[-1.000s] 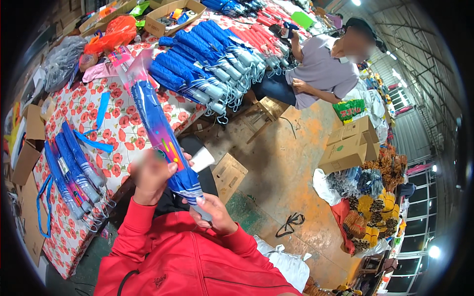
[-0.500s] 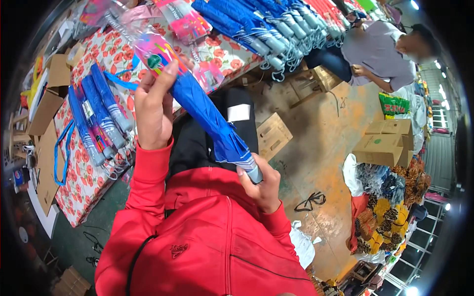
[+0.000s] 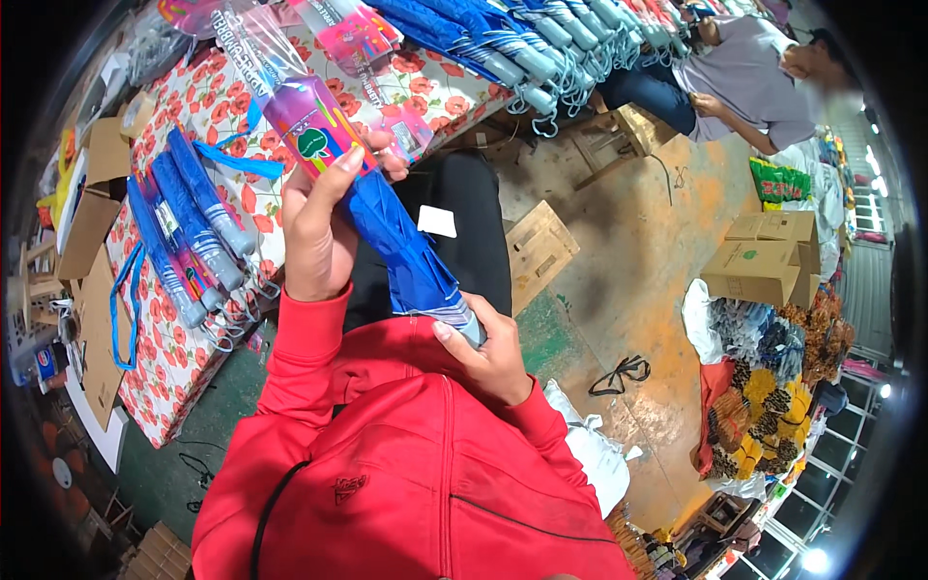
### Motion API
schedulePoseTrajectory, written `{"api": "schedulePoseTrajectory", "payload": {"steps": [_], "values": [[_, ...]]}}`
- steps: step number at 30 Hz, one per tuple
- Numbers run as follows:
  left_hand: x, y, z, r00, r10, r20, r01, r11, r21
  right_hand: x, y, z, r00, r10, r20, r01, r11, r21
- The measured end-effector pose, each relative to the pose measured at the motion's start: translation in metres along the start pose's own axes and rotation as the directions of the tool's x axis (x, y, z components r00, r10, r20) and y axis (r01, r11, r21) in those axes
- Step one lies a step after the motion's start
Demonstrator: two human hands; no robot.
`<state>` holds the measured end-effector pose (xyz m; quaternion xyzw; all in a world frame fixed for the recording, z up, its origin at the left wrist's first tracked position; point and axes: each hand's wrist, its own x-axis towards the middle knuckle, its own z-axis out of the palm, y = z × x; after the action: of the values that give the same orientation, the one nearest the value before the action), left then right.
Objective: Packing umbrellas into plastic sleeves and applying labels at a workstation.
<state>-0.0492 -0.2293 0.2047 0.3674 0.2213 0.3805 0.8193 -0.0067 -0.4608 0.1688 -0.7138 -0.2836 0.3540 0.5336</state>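
Note:
A folded blue umbrella (image 3: 398, 242) slants across in front of my red jacket, its grey handle toward me. My right hand (image 3: 495, 356) is closed around that handle. My left hand (image 3: 324, 237) grips the umbrella's far end together with a printed pink-and-purple plastic sleeve (image 3: 307, 124), thumb on top. The clear end of the sleeve stretches away over the table. Whether the umbrella's tip is inside the sleeve is hard to see behind my fingers. Left of my left hand, several folded blue umbrellas (image 3: 193, 217) with grey handles lie side by side.
A table with a poppy-patterned cloth (image 3: 184, 387) runs along the left and far side. Many blue umbrellas (image 3: 483, 43) are piled at its far edge, near more pink sleeves (image 3: 348, 34). Another person (image 3: 739, 82) sits far right. Cardboard boxes (image 3: 759, 261) stand on the floor.
Both hands and the umbrella have shifted slightly, the handle end moving left. More of the printed sleeve now shows beyond my left hand, and its fingers have shifted around it.

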Motion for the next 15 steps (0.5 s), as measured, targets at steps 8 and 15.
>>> {"api": "schedulePoseTrajectory", "payload": {"steps": [8,15], "values": [[-0.007,-0.012,-0.005,0.997,-0.071,0.04,0.069,0.996,0.06,0.03,0.036,0.0,0.882,0.188,0.432,-0.456,0.569,0.684],[-0.018,-0.026,0.002,0.97,-0.222,0.101,0.217,0.974,0.057,0.058,0.012,0.011,0.948,0.255,0.193,-0.309,0.574,0.758]]}}
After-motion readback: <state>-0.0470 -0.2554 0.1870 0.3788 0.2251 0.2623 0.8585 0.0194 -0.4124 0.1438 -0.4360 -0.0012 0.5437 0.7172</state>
